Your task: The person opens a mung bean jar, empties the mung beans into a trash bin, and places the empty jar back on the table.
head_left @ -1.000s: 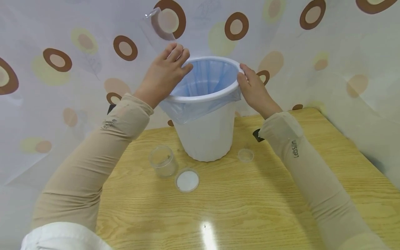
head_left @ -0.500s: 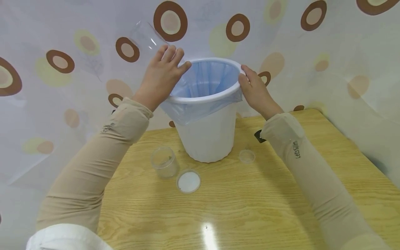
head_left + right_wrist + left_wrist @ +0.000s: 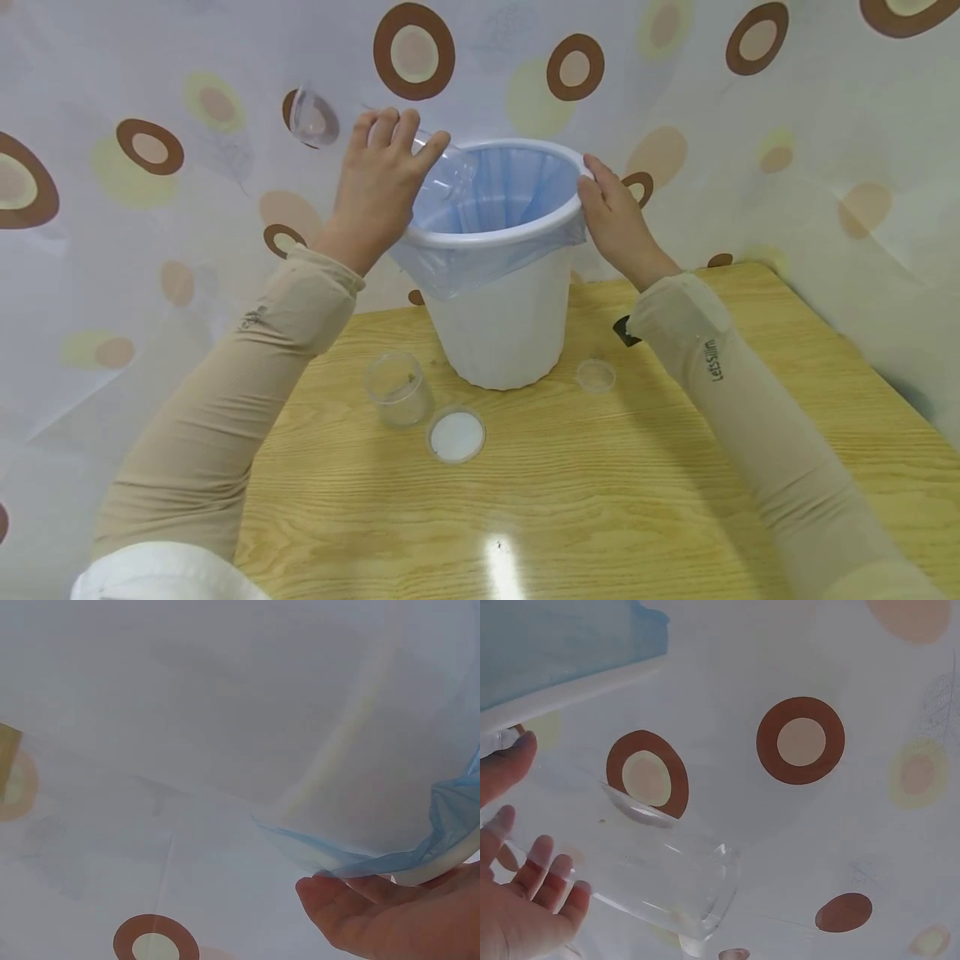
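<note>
My left hand [image 3: 378,179] holds a clear plastic jar [image 3: 660,862] lying on a slant. In the head view, one end of the jar reaches over the left side of the white bin [image 3: 498,325], and the other points up and left. Fingers and thumb curl around the jar's middle. My right hand [image 3: 618,221] grips the right side of the bin's rim [image 3: 495,239], thumb on top, over a blue bag [image 3: 517,179] that lines the bin. In the right wrist view, fingertips press against the folded bag edge [image 3: 360,864].
On the wooden table [image 3: 525,508] before the bin stand another clear jar [image 3: 401,400] with a small green bit inside, and a round lid with a white disc [image 3: 456,437]. A clear lid [image 3: 596,377] lies to the right. A patterned sheet [image 3: 480,50] hangs behind.
My left hand has shifted slightly left and turned the jar from a steep tilt to a flatter slant, its raised end dropping leftward. The right hand stays on the rim.
</note>
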Demonstrator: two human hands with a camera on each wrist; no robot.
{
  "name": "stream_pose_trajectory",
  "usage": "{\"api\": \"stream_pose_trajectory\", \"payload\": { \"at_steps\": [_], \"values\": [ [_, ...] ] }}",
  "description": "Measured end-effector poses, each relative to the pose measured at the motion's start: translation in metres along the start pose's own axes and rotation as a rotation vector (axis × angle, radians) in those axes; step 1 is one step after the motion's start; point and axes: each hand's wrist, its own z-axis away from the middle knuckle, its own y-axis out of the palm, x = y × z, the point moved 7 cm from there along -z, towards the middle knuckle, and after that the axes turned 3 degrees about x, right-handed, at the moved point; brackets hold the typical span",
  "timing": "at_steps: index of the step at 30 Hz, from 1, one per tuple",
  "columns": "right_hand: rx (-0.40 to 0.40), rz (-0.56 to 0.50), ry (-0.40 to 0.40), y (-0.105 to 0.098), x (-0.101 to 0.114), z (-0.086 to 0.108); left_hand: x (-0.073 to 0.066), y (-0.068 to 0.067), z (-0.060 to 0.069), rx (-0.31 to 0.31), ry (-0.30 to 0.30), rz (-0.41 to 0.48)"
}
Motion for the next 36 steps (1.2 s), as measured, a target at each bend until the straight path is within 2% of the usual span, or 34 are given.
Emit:
{"api": "stream_pose_trajectory", "payload": {
  "at_steps": [5,13,15,21,28,36],
  "values": [
    [0.0,-0.012,-0.017,-0.001,-0.001,0.0,0.003,-0.002,0.004,-0.04,-0.05,0.052],
    [-0.014,-0.003,-0.012,-0.004,-0.002,-0.001,0.013,0.002,0.01,0.04,-0.159,0.123],
    [-0.021,-0.003,-0.03,-0.004,-0.002,-0.001,0.015,0.001,0.012,0.041,-0.181,0.151],
    [-0.052,0.005,-0.055,-0.005,-0.003,-0.002,0.022,-0.004,0.021,-0.009,-0.248,0.229],
    [-0.071,-0.016,-0.062,-0.006,-0.003,0.0,0.028,-0.005,0.036,0.003,-0.361,0.345],
    [-0.096,-0.076,-0.102,-0.007,-0.004,0.007,0.025,-0.012,0.053,-0.095,-0.408,0.409]
  ]
}}
